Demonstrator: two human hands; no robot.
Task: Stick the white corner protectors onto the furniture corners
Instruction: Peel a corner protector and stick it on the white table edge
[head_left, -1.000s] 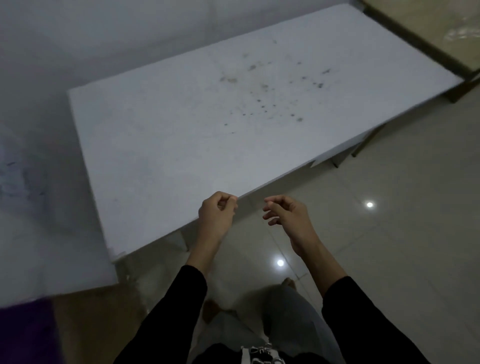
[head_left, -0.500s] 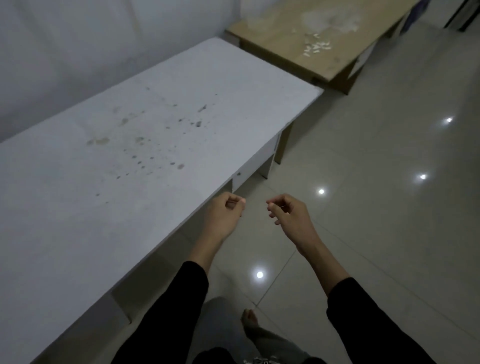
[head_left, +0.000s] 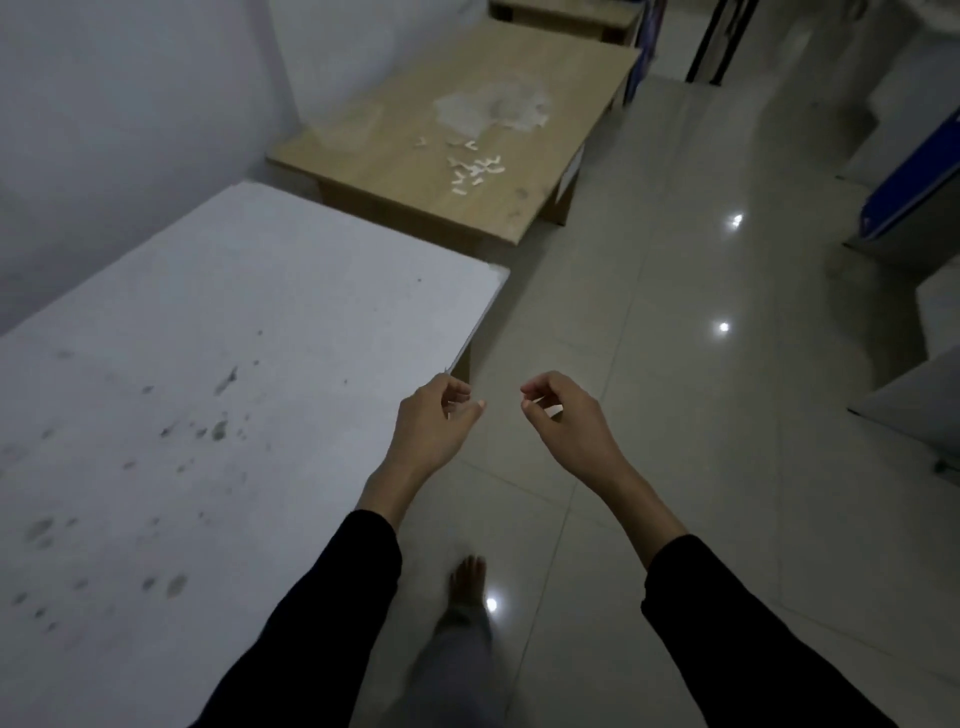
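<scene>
Hands 2, curled: left hand, right hand; white table 1

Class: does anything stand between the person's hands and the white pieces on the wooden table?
Only the white table's far corner, which juts near the line from the left hand to the white pieces on the wooden table. The right hand has bare floor ahead.
</scene>
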